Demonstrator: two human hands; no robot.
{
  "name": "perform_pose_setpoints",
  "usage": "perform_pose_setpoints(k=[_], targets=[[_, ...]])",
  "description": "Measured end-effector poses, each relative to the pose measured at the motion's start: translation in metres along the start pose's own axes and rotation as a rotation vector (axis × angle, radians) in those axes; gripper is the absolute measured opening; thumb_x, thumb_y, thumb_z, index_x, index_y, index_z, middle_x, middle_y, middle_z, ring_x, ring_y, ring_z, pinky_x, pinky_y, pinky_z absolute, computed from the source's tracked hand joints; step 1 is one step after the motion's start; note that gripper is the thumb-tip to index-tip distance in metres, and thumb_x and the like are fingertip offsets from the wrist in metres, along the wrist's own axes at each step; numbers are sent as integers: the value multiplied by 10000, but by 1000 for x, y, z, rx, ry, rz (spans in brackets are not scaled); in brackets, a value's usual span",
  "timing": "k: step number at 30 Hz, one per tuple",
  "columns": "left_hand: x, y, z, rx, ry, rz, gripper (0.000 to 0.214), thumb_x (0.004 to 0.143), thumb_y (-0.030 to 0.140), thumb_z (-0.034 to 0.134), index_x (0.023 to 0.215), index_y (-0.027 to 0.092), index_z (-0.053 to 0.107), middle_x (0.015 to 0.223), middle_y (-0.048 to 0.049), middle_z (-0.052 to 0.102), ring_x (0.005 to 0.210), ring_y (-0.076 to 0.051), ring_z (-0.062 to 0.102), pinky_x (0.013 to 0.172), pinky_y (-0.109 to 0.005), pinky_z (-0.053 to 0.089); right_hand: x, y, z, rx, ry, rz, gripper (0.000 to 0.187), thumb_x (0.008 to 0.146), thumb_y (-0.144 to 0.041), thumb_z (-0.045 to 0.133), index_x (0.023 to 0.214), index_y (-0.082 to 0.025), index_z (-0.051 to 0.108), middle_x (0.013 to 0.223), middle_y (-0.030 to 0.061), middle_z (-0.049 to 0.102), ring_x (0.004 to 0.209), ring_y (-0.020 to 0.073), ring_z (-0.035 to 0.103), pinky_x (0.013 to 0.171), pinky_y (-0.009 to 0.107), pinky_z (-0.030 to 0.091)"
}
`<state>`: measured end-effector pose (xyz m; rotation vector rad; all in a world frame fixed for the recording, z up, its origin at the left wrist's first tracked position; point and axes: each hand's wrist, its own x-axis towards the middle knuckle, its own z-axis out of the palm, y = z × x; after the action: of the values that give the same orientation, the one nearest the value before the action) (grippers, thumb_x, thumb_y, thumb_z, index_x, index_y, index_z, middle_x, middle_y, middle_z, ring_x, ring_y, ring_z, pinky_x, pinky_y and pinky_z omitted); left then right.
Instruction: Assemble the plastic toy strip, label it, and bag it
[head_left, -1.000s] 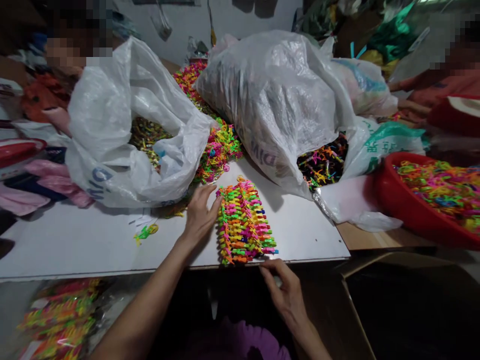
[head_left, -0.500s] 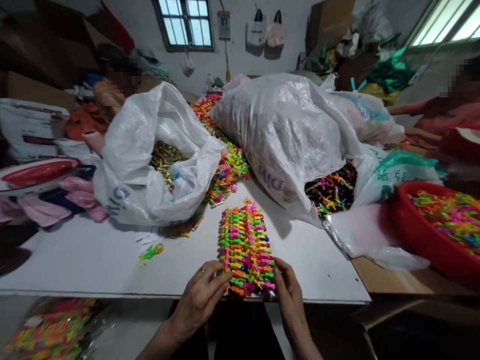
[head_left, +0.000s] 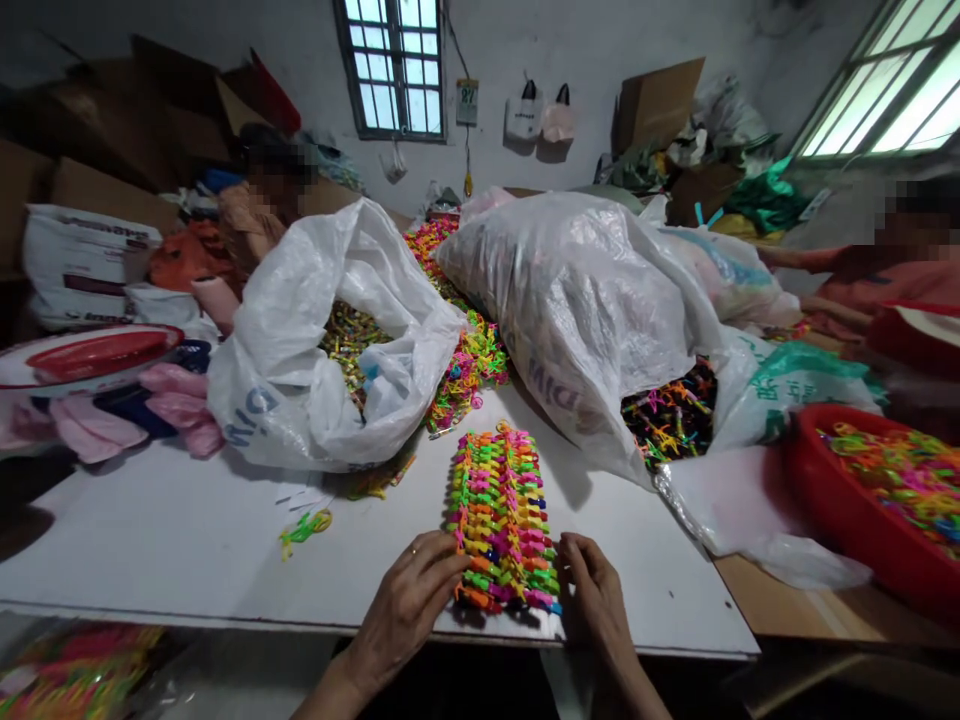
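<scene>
On the white table in front of me lies a block of small bright plastic pieces (head_left: 506, 515), packed side by side in two columns. They are pink, green, yellow, orange and purple, and their exact kind is too small to tell. My left hand (head_left: 412, 595) rests at the block's lower left edge, its fingers stretched out with the tips touching the pieces. My right hand (head_left: 598, 590) lies just beyond the lower right edge, slightly apart from it, with loosely bent fingers and nothing visible in them. A loose green and yellow piece (head_left: 306, 530) lies farther left.
A white woven sack (head_left: 292, 410) stands open at left, and a larger one (head_left: 577, 290) lies behind the block, dark-backed pieces showing at its mouth. Between them is a colourful heap (head_left: 469, 365). A red basin (head_left: 825, 480) of pieces stands right. Two people sit across.
My right hand has come slightly away from the block's right edge. The left hand stays at its left edge. The whole view has shifted, with the table lower in the picture.
</scene>
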<state>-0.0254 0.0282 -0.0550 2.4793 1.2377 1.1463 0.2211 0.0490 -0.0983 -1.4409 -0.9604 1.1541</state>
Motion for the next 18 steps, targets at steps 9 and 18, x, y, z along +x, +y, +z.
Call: perform_pose_setpoints(k=[9, 18], targets=[[1, 0, 5, -110, 39, -13, 216, 866, 118, 449, 1032, 184, 571, 984, -93, 605, 950, -170, 578, 788, -286, 530, 34, -5, 9, -358, -107, -217, 286, 759, -428, 526, 777, -166, 641, 699, 45, 646, 646, 205, 574, 593, 286, 458], [-9, 42, 52, -35, 96, 29, 233, 888, 206, 402, 1016, 211, 597, 906, -74, 665, 853, -162, 635, 694, -237, 568, 88, -21, -1, -270, -312, -102, 335, 560, -401, 692, 795, -162, 681, 721, 45, 677, 677, 241, 608, 662, 349, 479]])
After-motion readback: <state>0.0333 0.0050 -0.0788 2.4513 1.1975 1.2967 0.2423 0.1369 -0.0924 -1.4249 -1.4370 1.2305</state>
